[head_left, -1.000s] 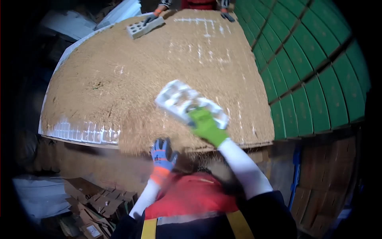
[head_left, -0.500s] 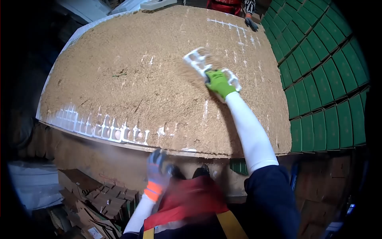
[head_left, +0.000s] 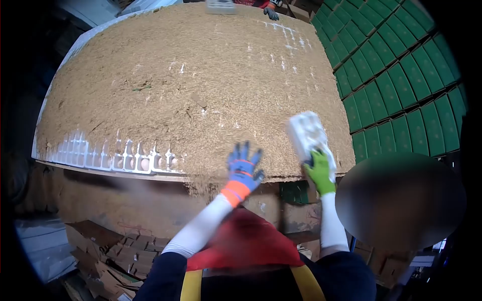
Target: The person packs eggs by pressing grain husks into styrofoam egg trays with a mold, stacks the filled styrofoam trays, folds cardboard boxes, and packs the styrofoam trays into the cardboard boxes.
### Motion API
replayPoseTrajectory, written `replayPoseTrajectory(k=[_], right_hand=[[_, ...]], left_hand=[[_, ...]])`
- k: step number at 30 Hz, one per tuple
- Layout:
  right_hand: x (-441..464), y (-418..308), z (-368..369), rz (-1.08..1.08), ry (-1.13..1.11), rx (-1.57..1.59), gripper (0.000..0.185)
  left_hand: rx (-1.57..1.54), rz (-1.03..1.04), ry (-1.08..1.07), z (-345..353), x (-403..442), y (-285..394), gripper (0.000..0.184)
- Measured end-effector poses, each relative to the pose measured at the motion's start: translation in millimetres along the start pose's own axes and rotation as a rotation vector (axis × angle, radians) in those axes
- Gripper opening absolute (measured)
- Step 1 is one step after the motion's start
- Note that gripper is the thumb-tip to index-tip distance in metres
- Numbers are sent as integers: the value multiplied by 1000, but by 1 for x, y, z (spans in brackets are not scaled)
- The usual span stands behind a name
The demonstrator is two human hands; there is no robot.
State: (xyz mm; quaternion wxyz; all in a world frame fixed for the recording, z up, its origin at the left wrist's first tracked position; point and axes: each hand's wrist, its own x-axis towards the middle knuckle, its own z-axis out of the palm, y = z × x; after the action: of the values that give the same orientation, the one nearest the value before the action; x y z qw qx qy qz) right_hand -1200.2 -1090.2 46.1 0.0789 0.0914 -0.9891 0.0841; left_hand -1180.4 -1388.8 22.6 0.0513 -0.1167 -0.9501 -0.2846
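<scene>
A broad layer of brown loose grains (head_left: 165,100) covers the table. My right hand (head_left: 320,173), in a green glove, grips the near end of a white foam tray (head_left: 306,133) with hollows, held at the right side of the grains. My left hand (head_left: 244,168), in a blue and orange glove, is spread over the near edge of the layer, its fingers apart and holding nothing. Grains fall off the edge beside it. White cell trays (head_left: 100,158) show through at the near left, with round pale items in some cells.
Green boxes (head_left: 396,90) are stacked along the right side. Across the table are another person's gloved hand (head_left: 271,13) and a grey-white tray (head_left: 221,7). Flattened cardboard (head_left: 125,256) lies low on the left. A blurred round patch covers the lower right.
My right hand has come back towards me with the tray, now turned more lengthwise. My left hand has moved right and forward over the edge, fingers spread. The view has shifted.
</scene>
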Motion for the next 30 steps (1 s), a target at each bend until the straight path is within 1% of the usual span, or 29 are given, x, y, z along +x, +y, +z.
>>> replayPoseTrajectory(k=[1, 2, 3, 4, 5, 6, 8, 9, 10, 11, 12, 13, 14, 15, 16, 17, 19, 20, 21, 22, 23, 24, 26, 27, 28, 29, 30], right_hand=[[-23, 37, 8, 147, 45, -93, 53], [-34, 58, 15, 290, 92, -178, 52], [-34, 57, 18, 384, 85, -180, 51], [-39, 51, 15, 491, 71, -182, 51], [-27, 8, -6, 556, 30, -151, 49], [-27, 6, 27, 407, 199, -296, 48], [2, -56, 38, 434, 89, -266, 50], [20, -90, 37, 398, 40, -141, 51], [33, -119, 42, 342, 39, -54, 53], [49, -152, 51, 305, 86, -64, 54], [74, -187, 27, 249, -114, -132, 54], [91, -201, 52, 162, 15, -167, 49], [112, -221, 71, 82, 51, -73, 47], [131, -245, 86, 3, 83, 21, 44], [148, -271, 95, -88, 141, -14, 38], [168, -294, 105, -73, -1, 127, 34], [173, -349, 115, -314, 225, 36, 27], [179, -372, 99, -352, 27, 122, 26], [178, -397, 106, -392, -14, 136, 26], [174, -424, 109, -468, -41, 42, 28], [169, -451, 102, -514, -95, 65, 25], [158, -473, 98, -518, -89, 147, 29], [139, -499, 109, -624, -31, 170, 35], [133, -502, 111, -597, -99, 162, 37], [125, -498, 106, -574, -169, 158, 39], [109, -486, 101, -537, -65, 227, 44], [96, -472, 84, -465, -79, 251, 50]], left_hand=[[15, 75, -79, 4, 1, 9, 71], [39, 145, -157, 6, 2, 15, 67], [52, 179, -187, 8, 0, 15, 60], [73, 177, -198, 7, -5, 8, 60], [114, 191, -212, 6, -6, 2, 60], [157, 202, -217, 4, -4, -5, 59], [222, 158, -216, -7, -2, -26, 58], [199, 132, -177, -14, -3, -37, 58], [173, 121, -143, -20, -4, -47, 58], [183, 124, -140, -27, -2, -58, 58], [206, 89, -101, -35, -2, -71, 58], [226, 48, -61, -44, -3, -85, 59], [226, 43, -56, -57, -4, -98, 59], [239, -29, -48, -74, -6, -113, 61], [252, -98, -41, -89, -10, -129, 62], [232, -141, 45, -102, -16, -147, 64], [204, -234, 174, -133, -31, -180, 71], [210, -263, 277, -146, -40, -198, 81], [149, -290, 336, -157, -51, -229, 90], [104, -308, 431, -169, -60, -251, 94], [128, -375, 446, -185, -69, -273, 94], [143, -457, 438, -200, -78, -287, 99], [205, -513, 268, -214, -88, -319, 105], [183, -596, 150, -213, -92, -326, 104], [144, -543, 171, -210, -96, -320, 100], [85, -464, 173, -204, -95, -312, 97], [21, -382, 175, -195, -91, -303, 95]])
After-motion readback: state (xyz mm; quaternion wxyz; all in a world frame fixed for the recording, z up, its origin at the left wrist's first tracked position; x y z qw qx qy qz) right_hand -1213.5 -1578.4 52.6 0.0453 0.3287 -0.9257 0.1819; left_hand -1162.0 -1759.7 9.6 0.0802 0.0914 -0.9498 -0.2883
